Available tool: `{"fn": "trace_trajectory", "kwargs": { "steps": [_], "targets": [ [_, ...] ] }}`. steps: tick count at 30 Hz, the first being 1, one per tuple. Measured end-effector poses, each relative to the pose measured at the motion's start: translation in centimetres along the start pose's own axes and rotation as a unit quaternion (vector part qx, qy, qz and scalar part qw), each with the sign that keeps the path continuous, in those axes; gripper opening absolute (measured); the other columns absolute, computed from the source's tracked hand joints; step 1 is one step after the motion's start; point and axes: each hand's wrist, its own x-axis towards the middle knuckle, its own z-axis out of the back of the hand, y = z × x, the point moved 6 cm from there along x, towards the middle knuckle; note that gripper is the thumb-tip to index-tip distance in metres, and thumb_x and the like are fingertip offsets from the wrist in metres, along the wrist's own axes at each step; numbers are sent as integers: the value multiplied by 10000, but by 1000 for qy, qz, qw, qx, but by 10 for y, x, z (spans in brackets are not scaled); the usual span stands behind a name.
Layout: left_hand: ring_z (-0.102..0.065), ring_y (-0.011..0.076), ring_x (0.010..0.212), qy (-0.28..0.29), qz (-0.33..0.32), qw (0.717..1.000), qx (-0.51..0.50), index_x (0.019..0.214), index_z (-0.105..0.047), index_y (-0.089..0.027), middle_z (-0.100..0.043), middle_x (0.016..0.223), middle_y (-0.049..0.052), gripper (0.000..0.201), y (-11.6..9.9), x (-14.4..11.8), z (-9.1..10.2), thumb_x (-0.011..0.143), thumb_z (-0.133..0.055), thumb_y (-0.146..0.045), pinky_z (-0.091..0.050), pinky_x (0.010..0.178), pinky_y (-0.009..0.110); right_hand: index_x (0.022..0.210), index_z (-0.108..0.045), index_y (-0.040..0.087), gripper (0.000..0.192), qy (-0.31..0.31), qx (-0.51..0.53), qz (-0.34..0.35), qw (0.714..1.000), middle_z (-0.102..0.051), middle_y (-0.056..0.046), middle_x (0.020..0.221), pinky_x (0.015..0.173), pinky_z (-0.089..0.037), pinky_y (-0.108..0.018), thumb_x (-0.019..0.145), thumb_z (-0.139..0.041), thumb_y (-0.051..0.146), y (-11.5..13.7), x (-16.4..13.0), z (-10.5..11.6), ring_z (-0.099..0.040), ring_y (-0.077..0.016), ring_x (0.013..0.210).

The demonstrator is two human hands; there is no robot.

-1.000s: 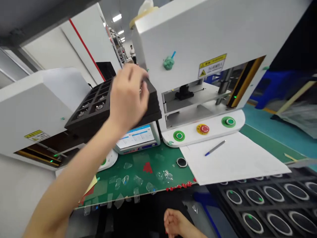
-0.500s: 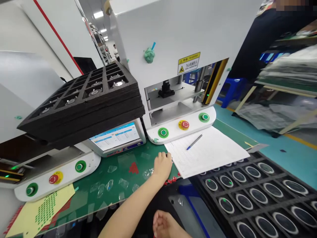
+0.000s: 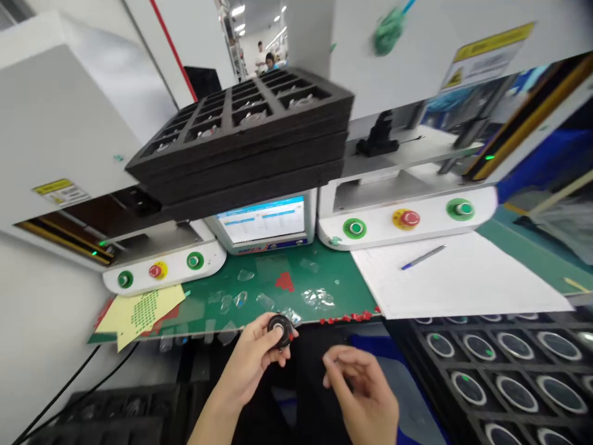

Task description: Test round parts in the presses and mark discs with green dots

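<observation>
My left hand (image 3: 254,355) is closed around a small black round part (image 3: 280,330) with a pale metal centre and a red spot on its side. The thumb presses on its face, just in front of the bench edge. To the right, my right hand (image 3: 361,392) is apart from it, palm turned inward. Its fingers are curled, with thumb and forefinger close together; whatever may be between them is too small to make out. Beyond the hands, clear plastic film pieces (image 3: 319,298) and red stickers (image 3: 285,282) lie on the green bench (image 3: 250,309).
Two white presses with green and red buttons (image 3: 410,218) flank a screen (image 3: 262,221). Stacked black foam trays (image 3: 250,145) overhang it. A pen (image 3: 423,257) lies on paper sheets (image 3: 463,284). At right, a foam tray (image 3: 491,361) holds round parts. Yellow sticker sheet (image 3: 146,309) at left.
My left hand has drawn back from the bench beside the paper and now shows the black round part. My right hand has come further into view. The camera has turned left.
</observation>
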Motion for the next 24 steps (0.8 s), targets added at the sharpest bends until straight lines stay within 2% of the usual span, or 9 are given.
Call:
{"fn": "trace_trajectory", "kwargs": {
  "steps": [2,4,6,9,13,20,24],
  "targets": [
    [-655,112,663,-57,-43,995,-69,845,-639,-150,-671,806,13,350,7,-20,17,700,-827,-407,-530,606,184,880,-559,200,138,10,-17,81,997,-637,-25,857,594,-573,-210,838,-689,184,35,5,-21,-656,-104,601],
    [-684,132,723,-93,-100,988,-69,837,-676,-162,-686,785,5,266,12,-38,27,729,-818,-358,-553,681,198,887,-574,201,140,49,-18,108,993,-609,-28,912,669,-588,-203,825,-670,120,58,3,-45,-676,-101,679],
    [-687,123,752,-106,-152,982,-43,853,-711,-179,-719,796,7,153,15,-56,32,771,-788,-283,-543,711,173,912,-576,206,189,94,-8,115,989,-574,-24,934,688,-585,-188,810,-647,64,71,-5,-65,-666,-91,715],
    [-681,104,766,-122,-208,970,-8,871,-733,-215,-739,810,-8,74,17,-79,39,806,-739,-180,-523,716,137,972,-567,210,283,147,7,135,980,-553,-24,950,706,-582,-180,795,-614,-7,83,-20,-82,-647,-90,768],
    [-665,98,759,-109,-254,961,31,884,-734,-228,-730,808,-18,99,15,-98,43,839,-694,-149,-509,710,129,995,-551,196,350,177,-6,173,969,-566,-32,964,764,-591,-205,775,-602,-72,93,-35,-87,-652,-106,830],
    [-645,140,859,-63,-327,938,98,1025,-690,-289,-708,914,-16,227,8,-110,49,879,-645,-121,-499,763,212,948,-541,184,336,173,-66,227,956,-609,-26,936,737,-602,-208,765,-616,-88,102,-47,-87,-660,-110,812],
    [-634,158,832,-38,-322,938,119,1049,-674,-298,-695,921,-5,229,10,-112,53,899,-626,-132,-493,715,244,950,-537,195,320,232,-90,218,944,-563,-26,942,690,-594,-212,790,-601,-74,104,-45,-91,-647,-104,786]
  ]
}}
